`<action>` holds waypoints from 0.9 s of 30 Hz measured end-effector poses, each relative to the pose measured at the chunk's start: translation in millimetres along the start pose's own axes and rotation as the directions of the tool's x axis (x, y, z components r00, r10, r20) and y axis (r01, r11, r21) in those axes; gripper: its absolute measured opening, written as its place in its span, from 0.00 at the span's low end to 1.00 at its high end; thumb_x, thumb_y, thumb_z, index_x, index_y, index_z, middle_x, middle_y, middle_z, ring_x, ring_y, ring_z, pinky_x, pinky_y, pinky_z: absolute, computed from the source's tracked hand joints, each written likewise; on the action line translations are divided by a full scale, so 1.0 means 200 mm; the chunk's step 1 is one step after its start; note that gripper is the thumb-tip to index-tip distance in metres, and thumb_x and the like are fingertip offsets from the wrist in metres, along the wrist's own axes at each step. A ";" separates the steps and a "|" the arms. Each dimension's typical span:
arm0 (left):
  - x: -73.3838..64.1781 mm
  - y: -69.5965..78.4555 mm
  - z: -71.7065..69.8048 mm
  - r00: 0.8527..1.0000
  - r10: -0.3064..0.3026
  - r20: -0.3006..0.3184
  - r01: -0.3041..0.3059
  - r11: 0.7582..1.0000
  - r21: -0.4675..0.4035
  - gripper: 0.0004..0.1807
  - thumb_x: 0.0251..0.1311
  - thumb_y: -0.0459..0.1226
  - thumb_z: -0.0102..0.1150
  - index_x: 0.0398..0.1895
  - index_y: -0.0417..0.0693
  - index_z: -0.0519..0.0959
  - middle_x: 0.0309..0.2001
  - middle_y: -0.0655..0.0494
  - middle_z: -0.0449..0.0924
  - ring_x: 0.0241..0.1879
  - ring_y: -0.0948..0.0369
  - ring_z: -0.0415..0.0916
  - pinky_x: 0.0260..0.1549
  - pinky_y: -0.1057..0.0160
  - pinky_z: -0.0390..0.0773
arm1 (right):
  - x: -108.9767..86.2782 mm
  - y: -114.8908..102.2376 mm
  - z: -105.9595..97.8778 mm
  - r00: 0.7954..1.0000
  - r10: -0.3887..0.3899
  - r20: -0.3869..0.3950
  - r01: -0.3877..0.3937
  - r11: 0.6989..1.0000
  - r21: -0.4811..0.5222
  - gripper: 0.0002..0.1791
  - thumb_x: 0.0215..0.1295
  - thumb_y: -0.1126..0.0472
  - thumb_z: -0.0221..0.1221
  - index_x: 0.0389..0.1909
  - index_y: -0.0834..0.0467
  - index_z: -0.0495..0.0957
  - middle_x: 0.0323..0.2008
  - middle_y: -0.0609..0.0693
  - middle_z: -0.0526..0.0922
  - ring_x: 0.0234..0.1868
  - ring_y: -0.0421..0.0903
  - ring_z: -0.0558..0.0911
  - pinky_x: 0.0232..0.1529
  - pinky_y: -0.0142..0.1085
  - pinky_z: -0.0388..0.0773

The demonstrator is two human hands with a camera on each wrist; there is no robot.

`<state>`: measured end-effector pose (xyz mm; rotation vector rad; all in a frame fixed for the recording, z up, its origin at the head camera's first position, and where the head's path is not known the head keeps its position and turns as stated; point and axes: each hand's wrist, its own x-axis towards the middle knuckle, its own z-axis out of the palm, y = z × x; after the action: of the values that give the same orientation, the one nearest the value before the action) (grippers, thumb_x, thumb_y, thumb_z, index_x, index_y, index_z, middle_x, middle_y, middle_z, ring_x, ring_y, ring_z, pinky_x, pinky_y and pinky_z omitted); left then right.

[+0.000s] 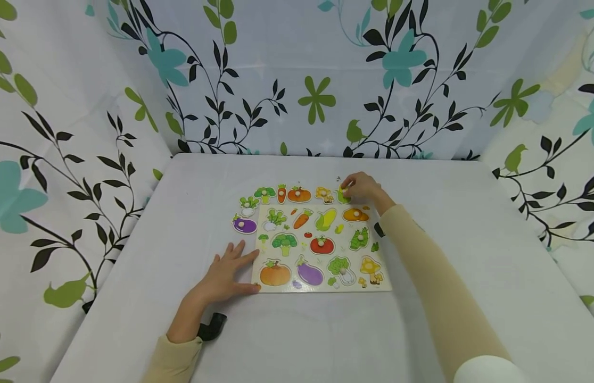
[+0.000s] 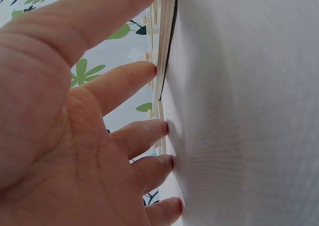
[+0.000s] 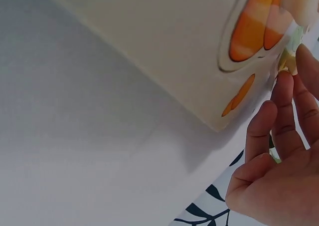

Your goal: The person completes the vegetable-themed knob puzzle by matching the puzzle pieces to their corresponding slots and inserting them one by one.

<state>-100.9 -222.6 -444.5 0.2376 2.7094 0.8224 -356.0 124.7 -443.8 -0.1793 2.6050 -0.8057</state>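
Green puzzle piece (image 1: 343, 199), pinched by the right hand (image 1: 364, 187), is best kept level while the left hand (image 1: 224, 277), fingers spread, steadies the board (image 1: 343, 243).

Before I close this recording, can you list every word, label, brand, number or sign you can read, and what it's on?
None can be read in any view.
Board: vegetable pictures, no lettering visible.
Green piece: partly covered by the right hand; no text shows.
Backdrop cloth: printed leaves, flowers and birds only.
Black item at the left wrist: too small to tell.
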 end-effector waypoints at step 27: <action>0.00 -0.01 0.01 1.000 0.009 -0.001 -0.009 1.000 0.023 0.48 0.46 0.51 0.74 0.71 0.47 0.66 0.76 0.35 0.46 0.75 0.32 0.35 0.68 0.28 0.37 | -0.29 -0.18 0.11 0.994 -0.108 -0.013 0.108 0.993 -0.040 0.08 0.62 0.58 0.65 0.38 0.58 0.84 0.36 0.52 0.85 0.38 0.49 0.78 0.45 0.42 0.71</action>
<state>-100.9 -223.9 -447.2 0.2547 2.7222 0.7951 -294.4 97.3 -419.4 -0.3296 2.6451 -0.7959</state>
